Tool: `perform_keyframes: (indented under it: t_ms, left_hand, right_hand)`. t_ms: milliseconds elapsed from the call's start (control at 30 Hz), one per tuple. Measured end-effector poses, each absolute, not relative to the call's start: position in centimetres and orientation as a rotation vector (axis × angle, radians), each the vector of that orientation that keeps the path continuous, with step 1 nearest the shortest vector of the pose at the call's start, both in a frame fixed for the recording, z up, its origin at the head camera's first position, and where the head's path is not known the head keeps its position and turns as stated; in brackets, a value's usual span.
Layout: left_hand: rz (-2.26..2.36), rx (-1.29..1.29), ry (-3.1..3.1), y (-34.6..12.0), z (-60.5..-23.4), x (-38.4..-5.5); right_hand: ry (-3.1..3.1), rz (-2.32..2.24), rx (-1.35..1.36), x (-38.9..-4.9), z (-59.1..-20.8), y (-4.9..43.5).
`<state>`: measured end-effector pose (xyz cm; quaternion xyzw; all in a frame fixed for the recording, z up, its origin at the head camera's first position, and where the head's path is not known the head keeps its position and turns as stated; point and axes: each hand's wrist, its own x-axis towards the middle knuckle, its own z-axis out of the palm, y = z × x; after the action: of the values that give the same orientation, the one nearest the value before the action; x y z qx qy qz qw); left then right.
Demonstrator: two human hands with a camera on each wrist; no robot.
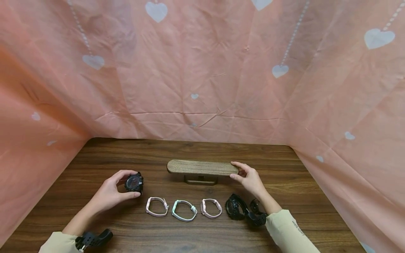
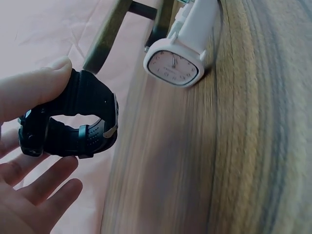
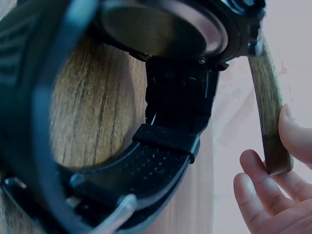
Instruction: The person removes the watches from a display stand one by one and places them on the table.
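In the head view, my left hand (image 1: 109, 191) pinches a black wristwatch (image 1: 134, 182) between thumb and fingers, its dark dial facing up. The left wrist view shows that watch's strap (image 2: 92, 95) buckled into a loop. My right hand (image 1: 250, 179) holds the right end of a wooden watch stand (image 1: 202, 167), a long rounded bar on a low base (image 1: 200, 182). Thumb and fingers pinch the bar's end (image 3: 273, 126) in the right wrist view. A second black wristwatch (image 1: 233, 207) rests on the table near the right forearm and looms large in the right wrist view.
Lying in a row on the wooden table (image 1: 152, 151) are a pink watch (image 1: 157, 214), a mint watch (image 1: 184, 219) and another pink watch (image 1: 211, 215). Black wrist cameras (image 1: 95, 239) are strapped to both wrists. Pink curtains (image 1: 190, 70) enclose the table's back and sides.
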<state>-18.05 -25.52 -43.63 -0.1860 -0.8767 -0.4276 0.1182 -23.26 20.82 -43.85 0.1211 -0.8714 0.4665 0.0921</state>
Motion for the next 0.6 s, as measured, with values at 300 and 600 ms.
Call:
perform_keyframes:
  t_ms: [300, 600]
  left_hand:
    - [-1.298, -0.519, -2.603, -26.8, -44.0, -16.7]
    - [-1.416, -0.531, -2.635, -27.1, -44.7, -15.4]
  right_hand:
    - [-2.596, 1.401, 0.355, -23.3, -43.8, 20.8]
    - [-2.604, 1.413, 0.346, -23.2, -43.7, 20.8]
